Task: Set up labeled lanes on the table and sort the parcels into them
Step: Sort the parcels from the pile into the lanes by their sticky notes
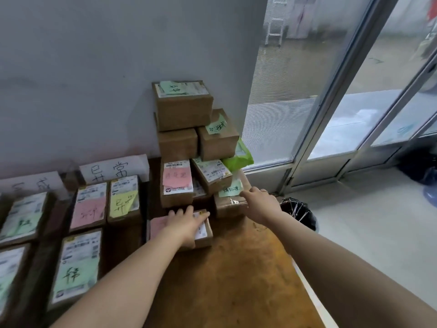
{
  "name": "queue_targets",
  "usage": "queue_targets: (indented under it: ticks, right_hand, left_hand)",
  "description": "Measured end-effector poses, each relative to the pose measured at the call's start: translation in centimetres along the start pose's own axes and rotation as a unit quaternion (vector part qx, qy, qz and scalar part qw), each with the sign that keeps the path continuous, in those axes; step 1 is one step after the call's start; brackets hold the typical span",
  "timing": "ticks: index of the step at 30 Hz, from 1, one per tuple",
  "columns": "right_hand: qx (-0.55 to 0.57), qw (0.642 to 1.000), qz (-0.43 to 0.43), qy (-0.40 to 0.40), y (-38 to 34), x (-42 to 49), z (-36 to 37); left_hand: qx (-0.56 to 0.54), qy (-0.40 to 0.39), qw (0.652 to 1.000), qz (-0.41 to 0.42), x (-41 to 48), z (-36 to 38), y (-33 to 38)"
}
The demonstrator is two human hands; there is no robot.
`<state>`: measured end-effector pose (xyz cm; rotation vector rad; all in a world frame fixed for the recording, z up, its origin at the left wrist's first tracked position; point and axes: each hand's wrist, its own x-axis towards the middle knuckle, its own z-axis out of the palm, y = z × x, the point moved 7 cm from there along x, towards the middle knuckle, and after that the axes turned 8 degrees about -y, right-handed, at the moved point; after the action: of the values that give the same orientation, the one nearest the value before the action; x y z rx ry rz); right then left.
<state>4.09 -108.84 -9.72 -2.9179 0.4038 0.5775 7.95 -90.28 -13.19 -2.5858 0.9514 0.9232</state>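
- The near right part of the desk (236, 275) lies bare, giving an open approach from the front edge up to the pile
- A pile of boxes (182, 107) fills the far right corner, stacked several high against the wall (94, 67)
- A green mailer (238, 158) juts from the pile's right side
- The left hand (186, 222) rests on a small parcel (204, 235) just before the pile, and the right hand (257, 200) touches the low box (228, 205) at its foot; both forearms cross the bare area
- Rows of flat parcels (75, 263) cover the left, with narrow dark strips between
- Paper signs (113, 168) lean on the wall behind the rows
- A black-bagged bin (300, 213) stands on the floor beside the desk's right edge
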Motion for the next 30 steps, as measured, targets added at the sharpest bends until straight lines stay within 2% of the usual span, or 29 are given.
queue_targets:
  ticks: [6,11,14,21,30]
  right_hand:
    - [-0.009,0.998,-0.059,-0.019,0.1,1.9,-0.4]
    - [-0.013,0.994,-0.106,-0.022,-0.5,2.0,-0.8]
    - [-0.020,0.991,-0.126,-0.024,-1.1,2.1,-0.7]
    - [-0.033,0.987,-0.158,-0.023,-1.8,2.5,-0.9]
    - [0.002,0.977,-0.202,0.068,-5.6,3.0,-7.6]
  left_hand:
    - [-0.128,0.035,0.986,-0.097,-0.6,1.1,0.4]
    - [-0.230,0.050,0.943,-0.233,-2.3,2.9,0.5]
    - [-0.253,0.063,0.923,-0.284,-3.2,3.2,0.0]
    - [-0.235,0.115,0.928,-0.264,-4.5,2.4,-0.7]
    - [-0.186,0.291,0.911,-0.224,-7.3,-6.2,-3.6]
